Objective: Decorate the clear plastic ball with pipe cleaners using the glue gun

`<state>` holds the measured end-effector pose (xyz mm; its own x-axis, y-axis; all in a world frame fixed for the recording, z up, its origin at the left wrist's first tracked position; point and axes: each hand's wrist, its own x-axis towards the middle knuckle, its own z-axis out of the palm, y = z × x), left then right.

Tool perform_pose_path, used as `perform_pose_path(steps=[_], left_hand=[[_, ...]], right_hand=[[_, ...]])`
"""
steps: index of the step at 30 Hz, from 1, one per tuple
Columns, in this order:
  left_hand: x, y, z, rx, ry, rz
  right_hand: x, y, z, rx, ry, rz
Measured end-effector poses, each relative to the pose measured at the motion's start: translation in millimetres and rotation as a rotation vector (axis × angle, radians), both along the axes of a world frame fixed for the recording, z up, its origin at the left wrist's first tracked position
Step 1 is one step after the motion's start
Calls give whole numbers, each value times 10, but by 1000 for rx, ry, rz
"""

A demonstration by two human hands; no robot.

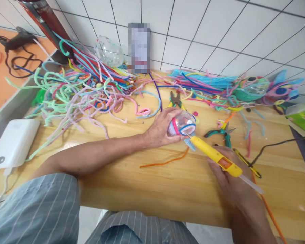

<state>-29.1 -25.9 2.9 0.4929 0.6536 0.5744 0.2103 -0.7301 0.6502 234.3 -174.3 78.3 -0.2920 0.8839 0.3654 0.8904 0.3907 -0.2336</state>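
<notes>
My left hand (162,127) is wrapped round a clear plastic ball (183,122) ringed with pink, white and blue pipe cleaner, holding it on the wooden table (147,183). My right hand (227,176) grips a yellow glue gun (216,156) whose nozzle touches the lower right side of the ball. A clear glue stick juts from the back of the gun. A small blue fuzzy piece hangs just below the nozzle. An orange pipe cleaner (165,162) lies on the table under my left wrist.
Heaps of coloured pipe cleaners (78,91) cover the back left and back right (205,84). Green-handled pliers (222,133) and a second pair (176,100) lie near the ball. A white box (14,144) sits at the left edge; a black cable (277,145) runs in from the right.
</notes>
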Motion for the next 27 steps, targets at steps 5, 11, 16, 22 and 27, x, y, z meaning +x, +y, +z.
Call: perform_pose_path(steps=[5,11,16,22,27], left_hand=[[6,-7,8,9,-4,11],[15,-1,7,-17,15,13],[23,2,-11,-18,-8,5],[17,-8,0,9,-5,13],[15,-9,-1,13,7,21]], right_hand=[[12,2,-30,-13,-23,-15],[23,0,-42,-45,-25,-58],[8,-2,-33,-29,-50,-52],[-6,2,-27,-54,-32,-58],[-15,5,-35,-54,12,-69]])
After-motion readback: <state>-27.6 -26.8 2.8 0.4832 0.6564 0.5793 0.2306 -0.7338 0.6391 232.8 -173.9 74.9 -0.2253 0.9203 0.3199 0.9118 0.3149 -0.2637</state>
